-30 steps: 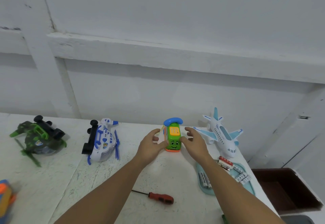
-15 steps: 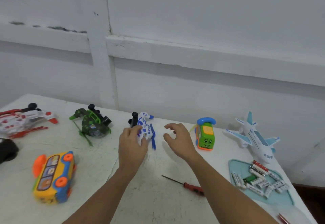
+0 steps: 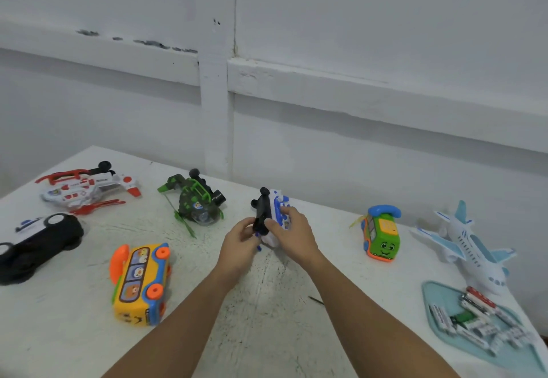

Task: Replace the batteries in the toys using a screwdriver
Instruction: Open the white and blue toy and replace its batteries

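Near the middle of the bench (image 3: 89, 333), both hands hold the blue-and-white toy helicopter (image 3: 274, 208), tipped on its side. The left hand (image 3: 238, 248) pinches its black underside, and the right hand (image 3: 293, 236) has its fingers (image 3: 292, 214) curled over the white body. Only the tip of the screwdriver (image 3: 315, 300) shows beside the right forearm. The batteries (image 3: 480, 321) lie on a teal tray (image 3: 430, 291) at the right.

Even, dim-ish diffuse light, soft shadows on tabletop (image 3: 74, 333); wide-angle bend at edges (slight blur throughout).
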